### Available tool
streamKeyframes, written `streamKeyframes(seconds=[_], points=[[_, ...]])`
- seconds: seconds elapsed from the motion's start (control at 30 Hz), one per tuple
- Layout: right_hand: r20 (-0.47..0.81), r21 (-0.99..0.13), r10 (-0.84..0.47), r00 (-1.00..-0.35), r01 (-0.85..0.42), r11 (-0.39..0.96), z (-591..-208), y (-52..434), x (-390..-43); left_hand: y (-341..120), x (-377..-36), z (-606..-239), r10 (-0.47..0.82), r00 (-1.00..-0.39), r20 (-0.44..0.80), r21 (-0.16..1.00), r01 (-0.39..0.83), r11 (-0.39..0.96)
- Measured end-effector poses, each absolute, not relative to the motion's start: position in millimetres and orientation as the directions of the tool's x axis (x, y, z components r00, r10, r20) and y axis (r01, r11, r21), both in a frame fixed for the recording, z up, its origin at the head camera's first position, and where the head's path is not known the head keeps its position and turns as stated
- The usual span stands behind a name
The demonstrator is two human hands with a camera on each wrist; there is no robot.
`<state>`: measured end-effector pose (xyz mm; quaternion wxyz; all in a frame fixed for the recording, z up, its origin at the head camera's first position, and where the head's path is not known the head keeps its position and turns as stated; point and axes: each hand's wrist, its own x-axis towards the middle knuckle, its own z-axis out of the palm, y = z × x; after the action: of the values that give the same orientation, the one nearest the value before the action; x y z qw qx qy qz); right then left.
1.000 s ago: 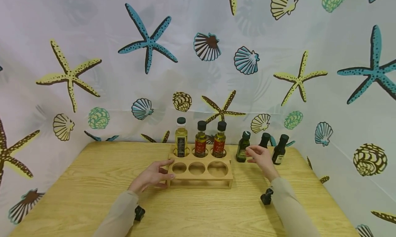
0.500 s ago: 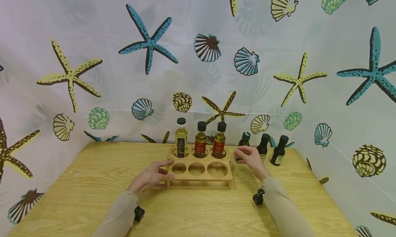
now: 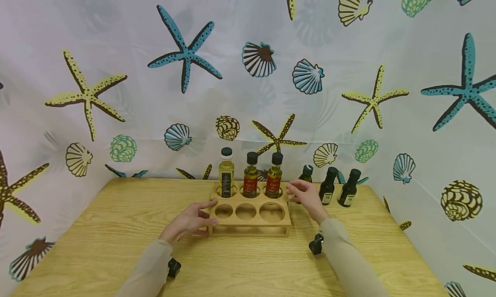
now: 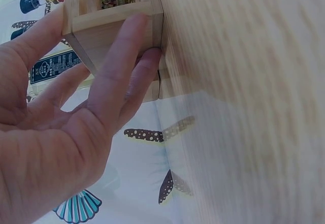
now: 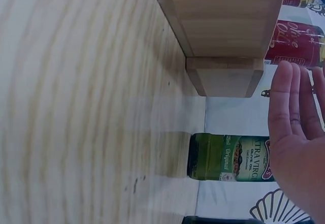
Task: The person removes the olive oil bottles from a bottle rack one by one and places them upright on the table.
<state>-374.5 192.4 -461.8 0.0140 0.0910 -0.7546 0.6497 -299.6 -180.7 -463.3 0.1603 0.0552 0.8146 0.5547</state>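
Note:
A two-tier wooden bottle rack (image 3: 249, 222) stands on the table. My left hand (image 3: 192, 218) rests on its left end, the fingers extended against the end panel (image 4: 91, 33) in the left wrist view. Three oil bottles fill the back row: one pale yellow (image 3: 226, 174), two with red labels, the middle one (image 3: 250, 180) and the right one (image 3: 274, 180). Beside the rack's right end, my right hand (image 3: 308, 198) holds nothing, its fingers extended in the right wrist view. Behind it, partly hidden, is a green olive oil bottle (image 5: 223, 158).
Two dark bottles with black caps, one nearer the hand (image 3: 327, 187) and one farther right (image 3: 348, 189), stand on the wooden table (image 3: 116, 228). The rack's front row shows three round holes. A curtain (image 3: 240, 94) printed with shells and starfish hangs behind and at the sides.
My right hand has moved left, from in front of the dark bottles, past the green bottle, to the rack's right end. My left hand has stayed on the rack.

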Motion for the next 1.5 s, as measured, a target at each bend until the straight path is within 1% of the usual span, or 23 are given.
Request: streamKeyframes(seconds=[0.1,0.3,0.33,0.5,0.77,1.23,1.5], points=[[0.143,-0.977,-0.100,-0.985,-0.157,0.143,-462,188,-377,-181,-299,-463,0.266,-0.943,-0.202,0.919,-0.088,0.383],[0.145,-0.975,-0.106,-0.984,-0.161,0.155,-460,179,-380,-181,-299,-463,0.255,-0.946,-0.202,0.914,-0.088,0.395],[0.139,-0.975,-0.109,-0.984,-0.155,0.160,-455,177,-377,-181,-299,-463,0.254,-0.946,-0.201,0.914,-0.088,0.396],[0.129,-0.970,-0.084,-0.988,-0.144,0.196,-448,168,-378,-180,-299,-463,0.245,-0.948,-0.205,0.910,-0.092,0.405],[0.150,-0.969,-0.034,-0.988,-0.154,0.193,-447,160,-386,-179,-300,-464,0.241,-0.949,-0.202,0.910,-0.090,0.405],[0.183,-0.954,-0.133,-0.974,-0.209,0.215,-445,155,-394,-181,-301,-463,0.248,-0.947,-0.206,0.912,-0.093,0.400],[0.139,-0.953,-0.110,-0.984,-0.163,0.256,-446,147,-396,-181,-300,-463,0.254,-0.946,-0.199,0.912,-0.084,0.400]])
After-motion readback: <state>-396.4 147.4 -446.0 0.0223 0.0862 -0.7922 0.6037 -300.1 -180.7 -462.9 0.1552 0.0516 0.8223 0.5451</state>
